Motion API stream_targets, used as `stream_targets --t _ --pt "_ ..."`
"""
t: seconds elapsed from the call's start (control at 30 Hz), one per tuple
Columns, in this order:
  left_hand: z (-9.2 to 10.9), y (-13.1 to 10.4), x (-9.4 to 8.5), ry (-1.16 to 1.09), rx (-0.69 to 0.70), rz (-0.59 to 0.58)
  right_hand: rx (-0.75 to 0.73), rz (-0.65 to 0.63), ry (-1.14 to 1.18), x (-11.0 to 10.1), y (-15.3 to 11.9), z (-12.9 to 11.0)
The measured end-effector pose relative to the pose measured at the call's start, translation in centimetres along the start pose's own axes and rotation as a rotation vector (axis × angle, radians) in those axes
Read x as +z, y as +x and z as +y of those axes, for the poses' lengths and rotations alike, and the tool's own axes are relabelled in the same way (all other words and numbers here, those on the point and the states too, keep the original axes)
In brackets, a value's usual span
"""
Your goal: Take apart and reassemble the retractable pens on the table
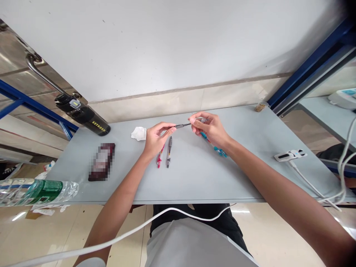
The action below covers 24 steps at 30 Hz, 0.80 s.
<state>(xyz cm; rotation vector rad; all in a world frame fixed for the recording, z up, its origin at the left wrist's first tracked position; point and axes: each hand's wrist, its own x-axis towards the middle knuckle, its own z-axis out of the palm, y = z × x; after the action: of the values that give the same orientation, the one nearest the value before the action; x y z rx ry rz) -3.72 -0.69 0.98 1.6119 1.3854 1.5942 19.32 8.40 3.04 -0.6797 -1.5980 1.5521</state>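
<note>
My left hand [157, 139] is pinching a slim dark-grey plastic pen part [181, 126]; my right hand [208, 129] is pinching its thin end. It's spanning the gap between them. A loosening grip could be dropping it onto the slender grey-and-black pen [169, 152] lying below.

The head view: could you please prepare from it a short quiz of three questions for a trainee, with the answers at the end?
1. True or false: the paper lies to the left of the gray pen.

2. Choose one. What colour is the pen lying just left of the gray pen?
A. Green
B. Red
C. Yellow

3. In a few words: what stretches between the left hand and the right hand?

Key:
1. True.
2. B.
3. A thin, dark pen part.
</note>
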Motion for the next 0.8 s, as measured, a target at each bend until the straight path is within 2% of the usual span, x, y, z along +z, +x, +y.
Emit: stream_targets --t 0.07,0.2,0.33,0.43,0.57,0.8 --pt "0.1 -0.1 0.1 0.010 -0.020 -0.016 0.006 0.071 0.193 0.0 0.4 0.0" --pt "0.2 -0.1 0.2 0.076 -0.042 -0.069 0.028 0.187 0.415 -0.2 1.1 -0.1" --pt "0.0 0.1 0.0 0.113 -0.081 0.082 0.105 0.258 0.637 -1.6 1.9 0.3" --pt "0.1 0.3 -0.3 0.121 -0.047 0.209 0.146 0.313 0.766 -3.2 2.2 0.9" --pt "0.4 0.3 -0.5 0.106 -0.025 0.272 0.134 0.362 0.743 -4.9 2.2 1.6" --pt "0.9 0.2 -0.3 0.151 -0.089 0.285 0.008 0.299 0.399 -5.4 2.1 1.9"
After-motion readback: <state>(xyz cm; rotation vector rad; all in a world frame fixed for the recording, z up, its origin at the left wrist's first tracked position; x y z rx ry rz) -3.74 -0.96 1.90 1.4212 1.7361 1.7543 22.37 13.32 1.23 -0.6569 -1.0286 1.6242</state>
